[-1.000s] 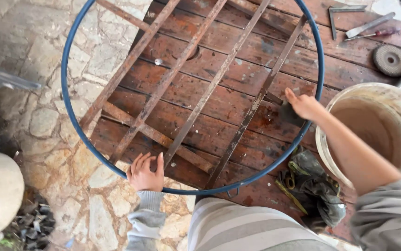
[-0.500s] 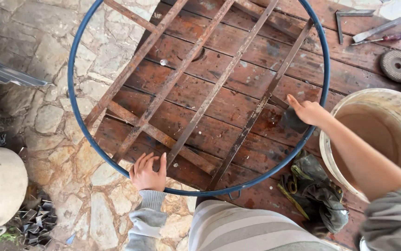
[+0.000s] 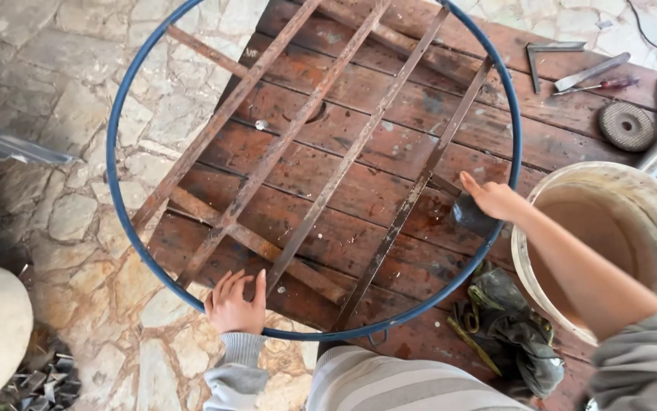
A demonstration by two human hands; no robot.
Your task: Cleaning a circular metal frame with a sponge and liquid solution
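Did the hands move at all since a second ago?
Hardly. The right hand kept pressing its dark pad by the blue ring, shifting slightly. The left hand stayed flat on the rusty frame. Bucket unchanged.

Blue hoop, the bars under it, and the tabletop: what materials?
Hoop: likely painted metal, thin, even blue coat. Bars: likely steel, bare, brown rust along them. Tabletop: wood planks, grain and seams visible, worn reddish stain with pale splashes.

Rusty rough metal bars on a weathered wooden table.
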